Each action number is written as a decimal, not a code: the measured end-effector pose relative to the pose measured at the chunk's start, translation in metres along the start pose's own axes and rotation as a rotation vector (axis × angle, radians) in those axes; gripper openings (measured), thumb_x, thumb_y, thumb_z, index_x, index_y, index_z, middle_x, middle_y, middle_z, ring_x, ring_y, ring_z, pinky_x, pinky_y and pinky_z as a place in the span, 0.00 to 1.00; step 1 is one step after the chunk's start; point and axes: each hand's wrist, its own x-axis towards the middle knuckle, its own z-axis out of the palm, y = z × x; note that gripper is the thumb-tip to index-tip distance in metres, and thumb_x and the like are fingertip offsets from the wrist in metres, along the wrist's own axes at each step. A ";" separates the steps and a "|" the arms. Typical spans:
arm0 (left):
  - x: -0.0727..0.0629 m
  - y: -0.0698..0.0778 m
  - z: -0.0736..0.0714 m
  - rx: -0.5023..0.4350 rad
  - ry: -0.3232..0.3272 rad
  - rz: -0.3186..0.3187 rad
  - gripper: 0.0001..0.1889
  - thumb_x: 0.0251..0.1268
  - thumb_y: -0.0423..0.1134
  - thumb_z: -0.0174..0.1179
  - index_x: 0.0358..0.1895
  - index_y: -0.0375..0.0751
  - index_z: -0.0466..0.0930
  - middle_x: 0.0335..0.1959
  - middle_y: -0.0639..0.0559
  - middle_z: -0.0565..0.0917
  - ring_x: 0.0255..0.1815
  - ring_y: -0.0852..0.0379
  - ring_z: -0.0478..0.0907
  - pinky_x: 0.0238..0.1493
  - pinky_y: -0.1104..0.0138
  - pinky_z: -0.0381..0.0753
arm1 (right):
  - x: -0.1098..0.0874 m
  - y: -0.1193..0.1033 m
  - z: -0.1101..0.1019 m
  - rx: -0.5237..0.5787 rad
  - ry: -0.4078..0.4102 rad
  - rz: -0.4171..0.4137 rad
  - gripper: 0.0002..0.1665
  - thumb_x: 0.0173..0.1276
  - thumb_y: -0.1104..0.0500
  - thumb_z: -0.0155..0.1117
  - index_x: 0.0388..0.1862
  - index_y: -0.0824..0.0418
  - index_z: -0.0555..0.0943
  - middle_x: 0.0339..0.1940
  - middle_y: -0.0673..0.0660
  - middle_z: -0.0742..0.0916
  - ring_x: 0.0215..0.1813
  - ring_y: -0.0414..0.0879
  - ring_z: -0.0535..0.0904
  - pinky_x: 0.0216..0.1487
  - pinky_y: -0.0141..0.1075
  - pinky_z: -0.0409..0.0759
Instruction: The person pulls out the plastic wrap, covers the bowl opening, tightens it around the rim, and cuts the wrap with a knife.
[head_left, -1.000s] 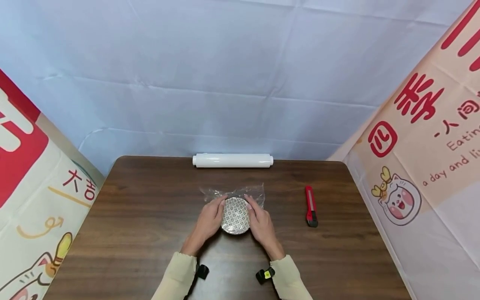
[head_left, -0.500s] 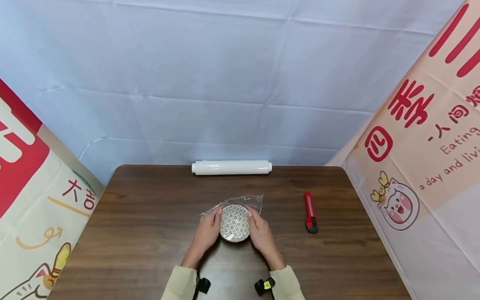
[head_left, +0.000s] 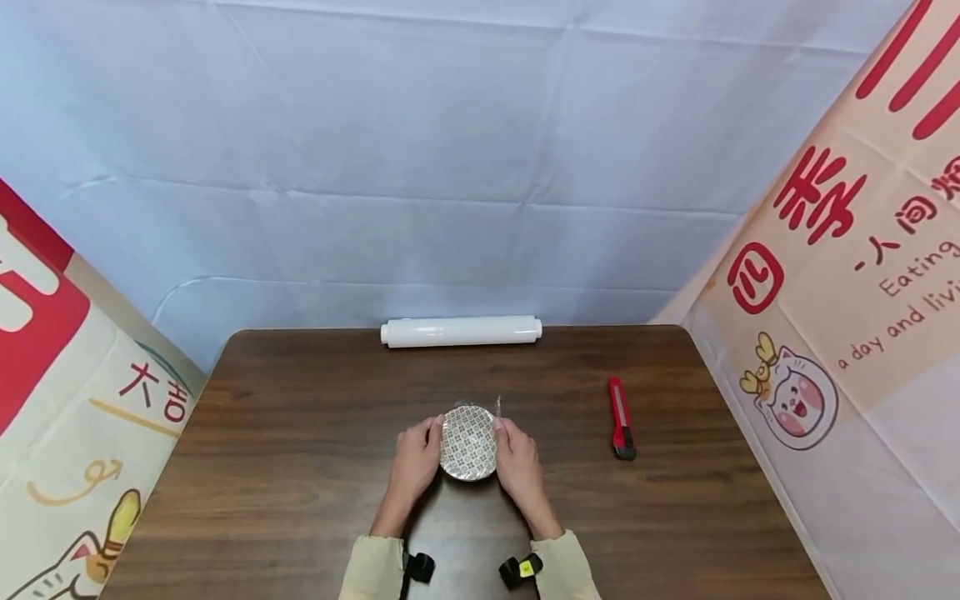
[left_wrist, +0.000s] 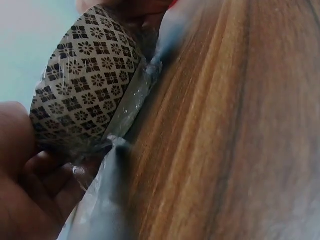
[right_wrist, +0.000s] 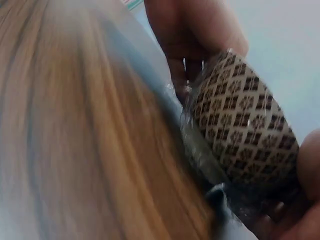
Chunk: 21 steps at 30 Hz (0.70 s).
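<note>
A small bowl (head_left: 468,442) with a dark checked flower pattern sits on the brown wooden table (head_left: 300,433), covered in clear plastic film (head_left: 497,406). My left hand (head_left: 415,462) cups its left side and my right hand (head_left: 516,462) cups its right side, fingers curled round the rim. In the left wrist view the bowl (left_wrist: 85,85) is tilted off the tabletop, with crumpled film (left_wrist: 127,107) along its lower edge and my left hand (left_wrist: 30,185) beneath. The right wrist view shows the bowl (right_wrist: 245,135) under shiny film (right_wrist: 200,150), my right hand (right_wrist: 305,160) against it.
A white roll of plastic wrap (head_left: 461,332) lies along the far edge of the table. A red utility knife (head_left: 619,417) lies to the right of the bowl. Printed cloth hangs on the left and right sides, pale blue cloth behind.
The loose film that lay spread behind the bowl has been drawn in against the bowl. Both hands stay at its sides, shifted a little further round it.
</note>
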 end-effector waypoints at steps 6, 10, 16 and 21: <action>-0.001 0.005 0.000 0.018 0.093 -0.034 0.22 0.82 0.49 0.57 0.26 0.43 0.85 0.13 0.60 0.68 0.16 0.65 0.63 0.23 0.71 0.66 | -0.001 -0.004 0.008 0.030 0.146 -0.009 0.12 0.78 0.59 0.63 0.48 0.62 0.91 0.36 0.60 0.93 0.39 0.52 0.88 0.44 0.50 0.86; -0.004 0.009 0.001 0.027 0.169 -0.053 0.19 0.79 0.49 0.61 0.30 0.45 0.92 0.16 0.56 0.81 0.22 0.61 0.75 0.30 0.64 0.81 | -0.004 -0.005 0.012 0.026 0.220 -0.006 0.10 0.76 0.59 0.67 0.44 0.61 0.93 0.33 0.57 0.93 0.35 0.47 0.87 0.39 0.45 0.86; -0.006 0.011 -0.001 0.042 0.189 -0.107 0.24 0.76 0.53 0.63 0.19 0.48 0.88 0.14 0.56 0.82 0.19 0.61 0.74 0.27 0.65 0.79 | -0.008 -0.008 0.014 0.010 0.283 0.008 0.10 0.74 0.57 0.70 0.43 0.60 0.94 0.38 0.59 0.95 0.41 0.52 0.92 0.42 0.51 0.90; -0.006 0.015 -0.004 0.095 0.166 -0.106 0.32 0.77 0.55 0.62 0.09 0.51 0.75 0.07 0.62 0.63 0.14 0.61 0.60 0.20 0.68 0.65 | -0.009 -0.010 0.011 0.003 0.274 0.042 0.12 0.76 0.55 0.69 0.37 0.59 0.93 0.29 0.55 0.93 0.32 0.47 0.89 0.34 0.44 0.87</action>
